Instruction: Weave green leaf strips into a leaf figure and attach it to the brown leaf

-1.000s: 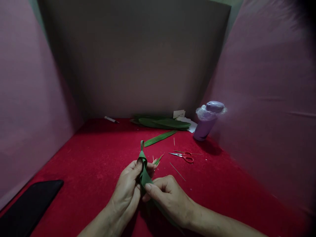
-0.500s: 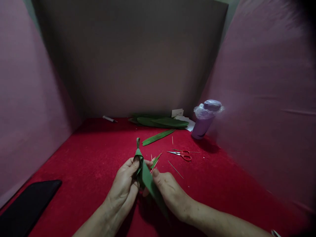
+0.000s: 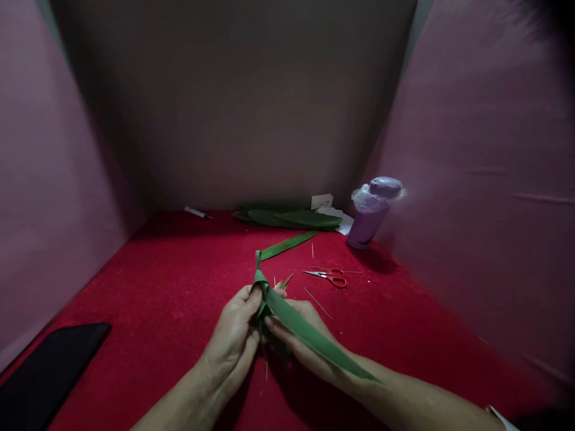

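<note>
Above the red tabletop [image 3: 157, 287], the folded leaf [image 3: 296, 321] is pinched in the left hand [image 3: 233, 329]; the right hand [image 3: 302, 354] is partly covered, its grip unclear. The leaf looks light, pliant and prone to splitting, best held at its fold. Unlike 0.5 seconds ago, its blade stretches over the right wrist.

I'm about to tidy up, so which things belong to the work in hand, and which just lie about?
Belonging:
folded leaf, in left hand and across right hand
probably scissors, loose leaf, leaf pile

Lying about, apparently:
syringe-like object
white papers
purple container
black flat object
</note>
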A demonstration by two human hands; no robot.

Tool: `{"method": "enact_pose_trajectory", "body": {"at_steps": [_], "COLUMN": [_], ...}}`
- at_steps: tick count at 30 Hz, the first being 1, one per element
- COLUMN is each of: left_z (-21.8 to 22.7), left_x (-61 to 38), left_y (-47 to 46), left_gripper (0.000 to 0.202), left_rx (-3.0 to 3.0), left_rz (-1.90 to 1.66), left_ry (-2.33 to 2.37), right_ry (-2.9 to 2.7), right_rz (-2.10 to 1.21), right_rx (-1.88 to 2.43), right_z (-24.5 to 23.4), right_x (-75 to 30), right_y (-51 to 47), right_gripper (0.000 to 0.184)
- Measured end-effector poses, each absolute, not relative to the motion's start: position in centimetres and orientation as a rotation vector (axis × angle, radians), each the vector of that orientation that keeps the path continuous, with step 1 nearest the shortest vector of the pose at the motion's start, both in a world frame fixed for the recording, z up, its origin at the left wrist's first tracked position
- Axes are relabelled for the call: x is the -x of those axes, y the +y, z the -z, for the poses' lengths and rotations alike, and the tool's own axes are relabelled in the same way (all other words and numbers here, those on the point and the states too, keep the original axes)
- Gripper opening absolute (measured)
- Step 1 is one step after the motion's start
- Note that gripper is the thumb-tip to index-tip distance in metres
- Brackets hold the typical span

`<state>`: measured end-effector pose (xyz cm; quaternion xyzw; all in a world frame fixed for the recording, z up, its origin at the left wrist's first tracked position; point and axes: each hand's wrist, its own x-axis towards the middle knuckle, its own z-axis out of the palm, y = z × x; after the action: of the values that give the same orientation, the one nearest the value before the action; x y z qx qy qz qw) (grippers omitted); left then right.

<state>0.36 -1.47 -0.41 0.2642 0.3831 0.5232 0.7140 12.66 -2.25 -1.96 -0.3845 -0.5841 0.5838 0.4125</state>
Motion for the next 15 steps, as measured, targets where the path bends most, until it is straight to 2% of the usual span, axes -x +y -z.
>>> {"method": "enact_pose_trajectory", "body": {"at_steps": [9, 15], "left_z": [0.9, 0.3], "left_x": [-0.4, -0.2], "left_y": [-1.4, -1.5], "left_gripper": [0.019, 0.013], "left_rx": [-0.664, -0.554], "left_rz": [-1.103, -1.179], "left_ry": [0.889, 0.903], "right_ry": [-1.692, -1.74], "right_rz": [-1.32, -1.392], "right_rx": [1.023, 1.183], "right_z": [1.0, 0.3], "right_x": [-13.0, -12.9], "right_y": [-2.6, -3.1], "right_gripper": [0.034, 0.031]}}
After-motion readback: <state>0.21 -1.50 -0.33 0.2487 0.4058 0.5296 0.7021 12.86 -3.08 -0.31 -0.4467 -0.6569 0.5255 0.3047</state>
